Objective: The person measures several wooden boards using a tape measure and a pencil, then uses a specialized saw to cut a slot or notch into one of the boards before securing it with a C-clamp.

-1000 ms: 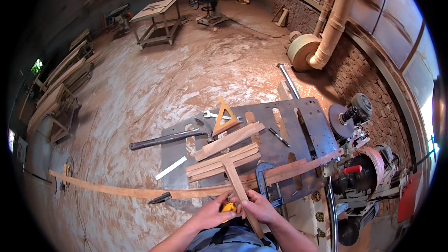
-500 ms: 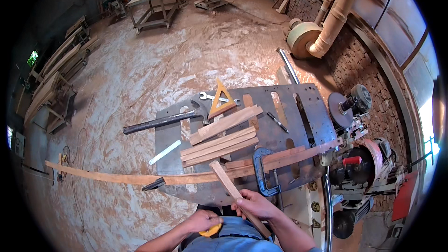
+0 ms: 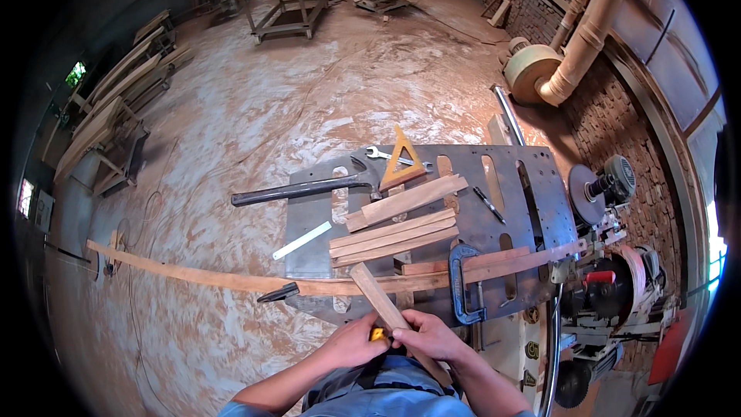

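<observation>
My right hand (image 3: 432, 337) is closed around a short wooden strip (image 3: 377, 292), which slants from near my waist up over the bench's near edge. Close beside it, my left hand (image 3: 356, 341) grips a yellow tape measure (image 3: 377, 334), mostly hidden by the fingers, right against the strip. Beyond the hands, a long wooden board (image 3: 231, 279) lies across the metal bench top (image 3: 309, 262). A blue C-clamp (image 3: 457, 286) sits around this board at the right. Several more short wooden strips (image 3: 394, 236) are stacked behind it.
On the bench lie a hammer (image 3: 301, 190), a wrench (image 3: 390, 157), a yellow-edged triangle square (image 3: 403, 162), a pen (image 3: 488, 205) and a white ruler (image 3: 302, 240). A dark clamp-like tool (image 3: 279, 292) rests on the board. Grinding and saw machines (image 3: 610, 278) stand at the right.
My left hand has come up and right with the yellow tape measure, to the strip in my right hand. The whole view has shifted, moving the bench rightward in the picture.
</observation>
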The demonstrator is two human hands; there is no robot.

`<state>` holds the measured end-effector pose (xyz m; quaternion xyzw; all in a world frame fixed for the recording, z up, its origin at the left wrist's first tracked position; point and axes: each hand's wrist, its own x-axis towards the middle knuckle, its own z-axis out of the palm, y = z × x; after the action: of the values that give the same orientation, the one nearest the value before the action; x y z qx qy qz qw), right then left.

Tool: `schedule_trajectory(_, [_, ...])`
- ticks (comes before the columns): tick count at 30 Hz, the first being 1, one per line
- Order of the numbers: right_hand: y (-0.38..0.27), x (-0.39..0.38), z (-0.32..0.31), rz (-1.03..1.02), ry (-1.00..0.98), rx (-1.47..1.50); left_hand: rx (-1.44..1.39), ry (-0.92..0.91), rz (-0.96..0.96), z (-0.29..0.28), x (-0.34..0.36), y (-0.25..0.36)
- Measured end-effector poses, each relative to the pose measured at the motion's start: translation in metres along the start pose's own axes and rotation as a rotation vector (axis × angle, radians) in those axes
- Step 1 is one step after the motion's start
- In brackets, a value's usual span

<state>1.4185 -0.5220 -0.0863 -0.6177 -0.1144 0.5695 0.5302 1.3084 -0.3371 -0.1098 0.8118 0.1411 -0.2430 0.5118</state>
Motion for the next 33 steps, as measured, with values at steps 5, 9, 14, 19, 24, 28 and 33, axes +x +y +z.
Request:
schedule_trajectory(5, [0.005,0.0,0.005,0.013,0.148,-0.085,0.119,-0.013,-0.121,-0.007,0.007,0.009])
schedule_trajectory(9, [0.008,-0.011,-0.025,-0.058,0.211,0.112,0.208,0.062,-0.042,-0.027,-0.005,-0.056])
schedule_trajectory(14, [0.003,-0.017,-0.04,-0.11,0.233,0.193,0.072,0.009,-0.038,-0.059,-0.03,-0.075])
schedule_trajectory(19, [-0.005,-0.02,-0.038,-0.165,0.302,0.199,-0.385,0.105,0.033,-0.084,-0.038,-0.05])
schedule_trajectory(24, [-0.01,-0.02,-0.029,-0.104,0.272,0.168,-0.209,0.227,0.074,-0.125,-0.024,0.033])
schedule_trajectory(28, [-0.003,-0.018,-0.022,-0.135,0.263,0.15,-0.024,0.212,0.188,-0.134,-0.003,0.08])
schedule_trajectory(33, [0.002,-0.019,-0.019,-0.144,0.267,0.158,0.096,0.108,0.231,-0.139,0.005,0.102])
